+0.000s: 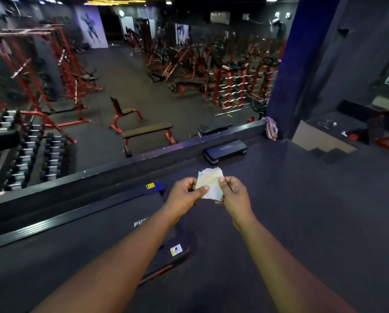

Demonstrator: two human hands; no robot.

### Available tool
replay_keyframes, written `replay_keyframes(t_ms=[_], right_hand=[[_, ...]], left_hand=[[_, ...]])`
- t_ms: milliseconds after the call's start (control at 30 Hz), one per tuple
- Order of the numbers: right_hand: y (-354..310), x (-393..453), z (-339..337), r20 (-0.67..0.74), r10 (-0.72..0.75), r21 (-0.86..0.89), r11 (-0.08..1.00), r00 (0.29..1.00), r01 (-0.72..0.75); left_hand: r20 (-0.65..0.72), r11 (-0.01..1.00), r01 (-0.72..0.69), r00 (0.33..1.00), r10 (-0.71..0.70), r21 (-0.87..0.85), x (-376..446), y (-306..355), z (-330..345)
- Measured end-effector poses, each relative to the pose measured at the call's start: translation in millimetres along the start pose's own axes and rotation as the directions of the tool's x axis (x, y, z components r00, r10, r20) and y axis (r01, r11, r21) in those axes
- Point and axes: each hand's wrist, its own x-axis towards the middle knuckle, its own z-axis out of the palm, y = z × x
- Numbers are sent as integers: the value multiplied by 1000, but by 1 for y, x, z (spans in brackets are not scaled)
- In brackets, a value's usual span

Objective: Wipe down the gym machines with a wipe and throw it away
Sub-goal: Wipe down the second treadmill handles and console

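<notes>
Wipe (210,182): pale, folded sheet held in the air between both hands, above the dark floor beside the treadmill (112,224).
Left hand (184,195): thumb and curled fingers pinch the wipe's left edge.
Right hand (233,195): thumb and fingers pinch its right edge.
Step platform (225,151): lies on the floor farther ahead, against the low dark ledge (143,161).
Beyond the ledge: red weight benches and racks.

treadmill (98,222): cut off left, lettering part-hidden by arm | far machines (211,59): blurred

Left hand (184,192) and right hand (231,193) pinching a white wipe (209,182), above a treadmill (112,220), gym floor beyond
</notes>
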Motion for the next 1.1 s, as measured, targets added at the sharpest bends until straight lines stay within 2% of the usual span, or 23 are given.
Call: replay_keyframes(t_ms=[133, 233, 333, 400, 467, 600, 700, 967, 1100], right_hand=[[-2, 55, 26, 43, -71, -35, 997, 997, 73], [29, 97, 57, 74, -139, -61, 988, 988, 144], [81, 135, 96, 36, -183, 90, 980, 982, 179], [130, 151, 142, 35, -171, 213, 964, 985, 160], [155, 157, 193, 98, -124, 262, 960, 987, 95], [128, 159, 282, 275, -107, 241, 970, 955, 39], [105, 170, 329, 344, -123, 235, 971, 931, 41], [109, 206, 404, 506, -120, 208, 978, 854, 15], [116, 215, 440, 611, -123, 211, 977, 782, -11]], left_hand=[[-26, 999, -53, 998, 53, -12, 57, -6, -21], [-42, 989, -144, 989, 143, -32, 103, -40, -42], [-53, 972, -231, 972, 229, -42, 141, -88, -69], [-70, 969, -243, 968, 239, -48, 155, -141, -103], [-121, 979, -200, 974, 194, -38, 156, -175, -148], [-227, 986, -159, 963, 146, -41, 142, -166, -237], [-291, 985, -164, 946, 144, -47, 144, -153, -288], [-506, 985, -172, 850, 144, -9, 151, -157, -353], [-603, 987, -158, 787, 129, 5, 142, -170, -377]])
